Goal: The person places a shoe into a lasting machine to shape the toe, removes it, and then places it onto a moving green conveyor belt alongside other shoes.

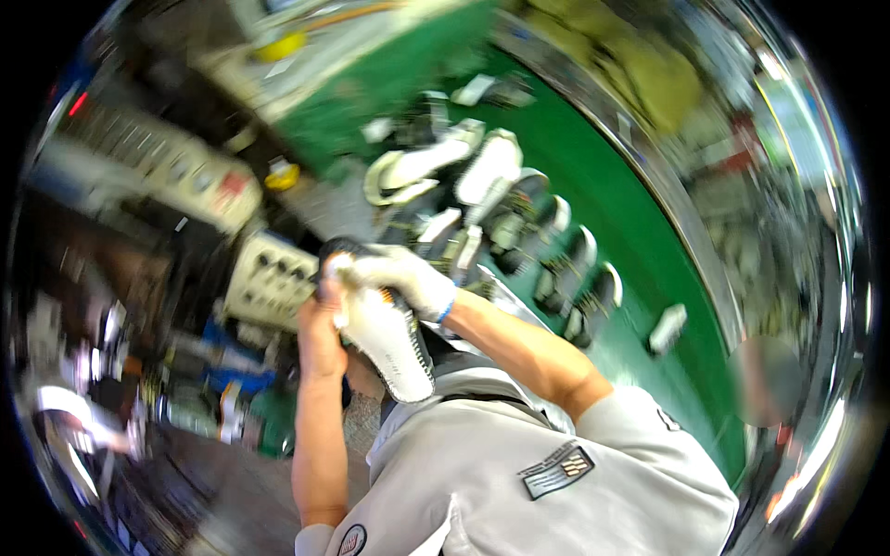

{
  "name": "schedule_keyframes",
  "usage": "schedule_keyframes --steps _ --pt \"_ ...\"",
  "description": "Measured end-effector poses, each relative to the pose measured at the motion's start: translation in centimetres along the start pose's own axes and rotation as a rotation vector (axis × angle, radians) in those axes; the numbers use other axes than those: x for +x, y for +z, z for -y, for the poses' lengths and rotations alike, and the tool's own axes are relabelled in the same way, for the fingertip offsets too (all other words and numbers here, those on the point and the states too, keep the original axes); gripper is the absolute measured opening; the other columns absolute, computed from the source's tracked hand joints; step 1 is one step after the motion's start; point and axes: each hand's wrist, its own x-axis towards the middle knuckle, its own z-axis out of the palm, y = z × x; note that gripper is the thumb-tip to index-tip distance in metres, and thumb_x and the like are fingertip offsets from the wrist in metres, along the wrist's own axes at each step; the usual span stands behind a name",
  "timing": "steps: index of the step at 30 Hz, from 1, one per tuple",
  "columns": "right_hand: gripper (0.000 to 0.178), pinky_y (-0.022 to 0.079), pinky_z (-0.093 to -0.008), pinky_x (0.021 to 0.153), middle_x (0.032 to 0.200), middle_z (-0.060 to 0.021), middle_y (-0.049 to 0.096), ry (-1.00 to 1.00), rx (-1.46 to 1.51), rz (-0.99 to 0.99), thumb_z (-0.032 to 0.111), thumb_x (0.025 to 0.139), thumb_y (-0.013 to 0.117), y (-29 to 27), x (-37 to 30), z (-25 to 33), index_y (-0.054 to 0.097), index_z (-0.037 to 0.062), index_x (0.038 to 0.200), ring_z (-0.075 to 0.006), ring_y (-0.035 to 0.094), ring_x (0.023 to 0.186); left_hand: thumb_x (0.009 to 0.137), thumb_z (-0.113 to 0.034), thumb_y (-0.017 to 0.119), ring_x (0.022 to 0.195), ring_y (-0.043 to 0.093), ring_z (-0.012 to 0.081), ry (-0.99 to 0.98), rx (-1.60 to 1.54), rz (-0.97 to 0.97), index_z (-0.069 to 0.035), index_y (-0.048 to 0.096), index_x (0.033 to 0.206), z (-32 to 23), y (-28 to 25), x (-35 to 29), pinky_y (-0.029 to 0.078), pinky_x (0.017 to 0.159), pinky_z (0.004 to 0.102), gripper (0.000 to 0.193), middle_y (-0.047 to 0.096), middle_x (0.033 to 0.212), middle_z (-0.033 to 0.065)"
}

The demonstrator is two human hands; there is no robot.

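Observation:
My bare left hand (320,335) is closed around one end of a shoe upper (389,350), whose white underside faces up toward me. Dark stitches run along the edge of that underside, and some orange shows near the gripped end. My right hand (413,281), in a white glove, is closed on the same end from the other side. Its fingertips are blurred over the shoe. The other end of the shoe slants down toward my waist, close to my grey shirt.
Several black and white shoes (491,167) lie on a green surface (640,250) ahead and to the right. Cream control panels (269,283) with knobs stand at the left. A metal-edged ledge (630,139) borders the green surface. Motion blurs much of the surroundings.

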Motion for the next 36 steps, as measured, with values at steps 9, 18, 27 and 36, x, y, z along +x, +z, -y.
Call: schedule_keyframes --steps 9,18,27,36 --pt "0.049 0.051 -0.0268 0.078 0.094 -0.0058 0.071 -0.128 -0.203 -0.416 0.027 0.084 0.074 -19.0 -14.0 0.5 0.066 -0.0032 0.121 -0.0092 0.063 0.083 0.103 -0.028 0.058 0.089 0.072 0.0207 -0.428 0.07 0.443 0.003 0.066 0.115 12.6 21.0 9.2 0.059 0.078 0.0342 0.034 0.071 0.103 0.0128" --pt "0.049 0.054 -0.0359 0.079 0.097 -0.0075 0.075 0.818 -0.46 -1.004 0.047 0.08 0.078 -43.9 -39.8 -0.3 0.074 0.0039 0.102 -0.0202 0.07 0.087 0.096 -0.033 0.07 0.098 0.072 0.0238 -0.559 0.707 0.705 0.004 0.063 0.127 23.2 27.7 9.1 0.057 0.082 0.0325 0.049 0.072 0.113 0.0165" --pt "0.077 0.051 -0.0386 0.096 0.116 -0.022 0.07 0.389 -0.382 -1.616 0.04 0.071 0.089 -47.0 -39.2 -22.6 0.061 -0.0062 0.126 -0.0313 0.067 0.107 0.101 -0.021 0.064 0.087 0.074 0.0206 -0.636 0.746 0.32 0.004 0.068 0.118 19.8 15.0 8.7 0.057 0.075 0.0275 0.03 0.074 0.104 0.0159" --pt "0.067 0.055 -0.0437 0.098 0.121 -0.0149 0.069 -0.107 0.383 -0.733 0.019 0.074 0.085 -36.5 -30.0 -11.2 0.06 -0.0039 0.132 -0.027 0.068 0.108 0.101 -0.023 0.064 0.092 0.074 0.0209 -0.367 0.589 0.269 0.002 0.066 0.122 13.3 10.6 7.0 0.057 0.08 0.0306 0.033 0.075 0.107 0.0143"
